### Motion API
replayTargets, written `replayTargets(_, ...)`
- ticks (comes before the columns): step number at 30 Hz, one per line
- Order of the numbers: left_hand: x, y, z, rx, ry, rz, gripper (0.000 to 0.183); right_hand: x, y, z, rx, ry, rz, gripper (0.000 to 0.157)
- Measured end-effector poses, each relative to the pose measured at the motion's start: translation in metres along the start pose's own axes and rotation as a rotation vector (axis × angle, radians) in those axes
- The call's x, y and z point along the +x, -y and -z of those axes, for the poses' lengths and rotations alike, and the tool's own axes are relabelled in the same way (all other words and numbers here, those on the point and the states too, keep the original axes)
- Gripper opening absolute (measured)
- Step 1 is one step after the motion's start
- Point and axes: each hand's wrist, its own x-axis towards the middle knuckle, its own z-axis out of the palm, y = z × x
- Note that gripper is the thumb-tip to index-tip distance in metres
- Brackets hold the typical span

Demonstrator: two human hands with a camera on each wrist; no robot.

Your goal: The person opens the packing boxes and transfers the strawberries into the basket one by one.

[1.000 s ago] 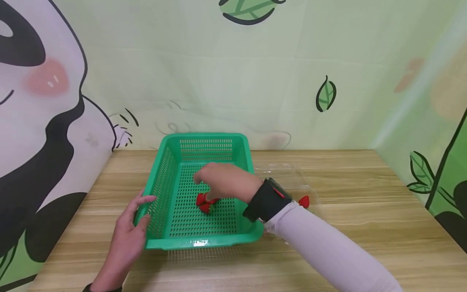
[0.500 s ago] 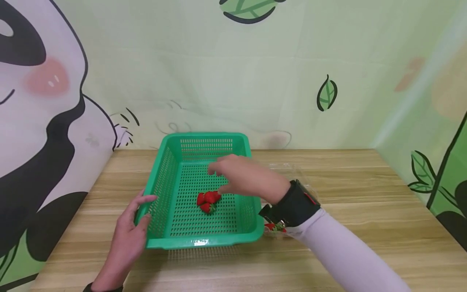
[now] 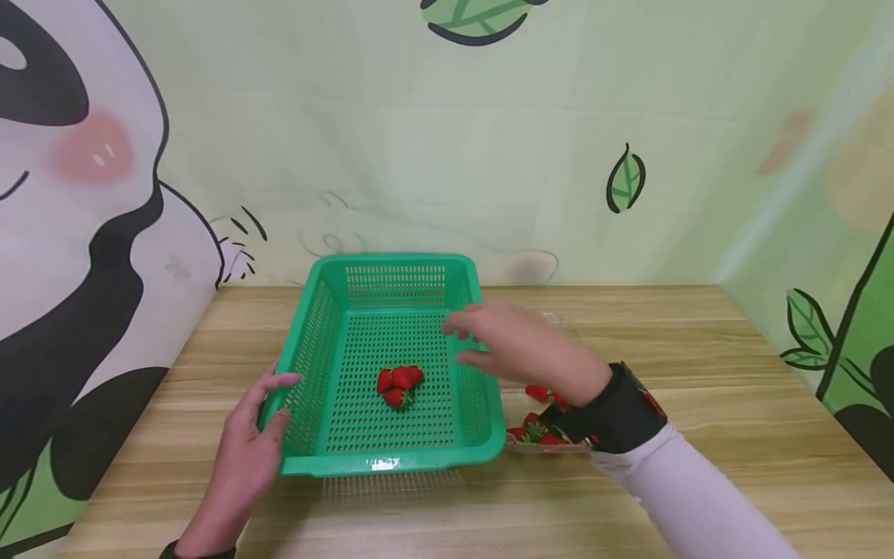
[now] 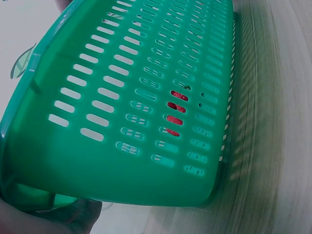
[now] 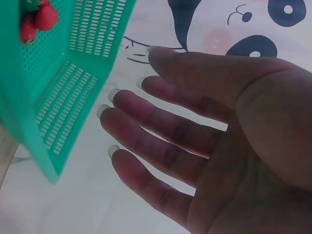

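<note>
Head view: a few strawberries (image 3: 402, 379) sit in the green basket (image 3: 382, 466); the nearest's leafy cap faces about 3 o'clock, its long axis running 9 to 3. More lie in the clear plastic box (image 3: 559, 449) at the basket's 4 o'clock, so the work looks only partly done.

Left wrist view: the left hand (image 3: 250, 442) grips the rim, at the frame's 7 o'clock.

Right wrist view: the right hand (image 5: 195, 136) is empty, fingers loosely spread; basket strawberries at 10 o'clock.

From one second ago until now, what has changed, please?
The right grip moved right, away from the strawberries in the basket; it is open and empty. More berries now show in the clear box. The left grip stays on the basket, which has not moved.
</note>
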Motion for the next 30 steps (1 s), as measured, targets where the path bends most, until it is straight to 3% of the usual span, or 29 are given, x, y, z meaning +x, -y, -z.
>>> replayTargets(14, 0.0, 0.0, 0.0, 0.008, -0.002, -0.006, 0.042, -0.025, -0.031, -0.013, 0.058, -0.013, -0.069, 0.024)
replayTargets(19, -0.001, 0.0, -0.001, 0.033, -0.003, -0.004, 0.042, -0.032, -0.043, -0.016, 0.114, 0.024, -0.073, 0.022)
replayTargets(26, -0.001, 0.001, 0.0, 0.036, -0.001, -0.001, 0.041, -0.039, -0.055, -0.025, 0.051, 0.075, -0.096, 0.021)
replayTargets(30, 0.0, 0.001, 0.0, 0.035, 0.004, 0.01, 0.041, -0.041, -0.058, -0.032, 0.074, 0.115, -0.137, 0.023)
